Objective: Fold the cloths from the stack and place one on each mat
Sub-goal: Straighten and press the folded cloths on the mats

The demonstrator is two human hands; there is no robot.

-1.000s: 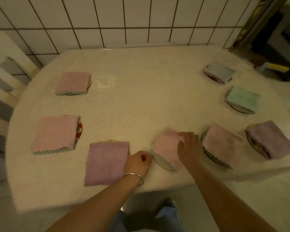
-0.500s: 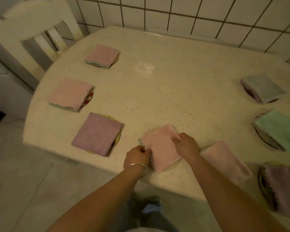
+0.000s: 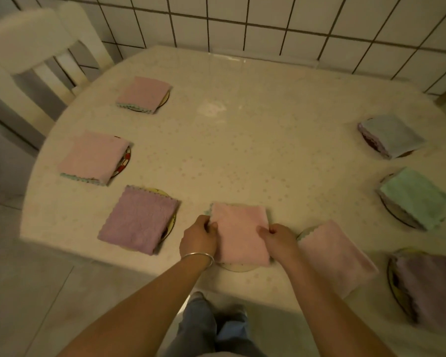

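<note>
Table (image 3: 242, 140), cream with a faint speckled pattern, rounded corners, standing against a white tiled wall (image 3: 268, 21). White chair (image 3: 31, 47) standing at the far left corner.

Eight folded cloths lying around the table edge, each over a round mat:
- Left side, far to near: pink cloth (image 3: 143, 94); larger pink cloth (image 3: 94, 157) covering a red-and-white mat (image 3: 125, 161); mauve cloth (image 3: 138, 219) covering a yellowish mat (image 3: 171, 222).
- Right side, far to near: grey-blue cloth (image 3: 392, 135); green cloth (image 3: 415, 197); dusky purple cloth (image 3: 430, 284), blurred, overhanging a dark-rimmed mat (image 3: 394, 287).
- Near edge: pale pink cloth (image 3: 334, 253), lying just right of the hands, overhanging the table edge; its mat showing only as a sliver at the far left corner.

Folded pink cloth in hand (image 3: 238, 234): lying flat on the near-edge mat (image 3: 237, 267), only the mat's front rim showing beneath it.

Left hand (image 3: 198, 239), silver bangle (image 3: 198, 257) at the wrist: grip clenched, pinching the left edge of that cloth between thumb and fingers. Right hand (image 3: 278, 239): grip likewise clenched, pinching the right edge. Both forearms reaching in from the bottom of view.

Below the table edge: blue trousers (image 3: 211, 328) and a shoe showing over a pale tiled floor (image 3: 23, 292).
</note>
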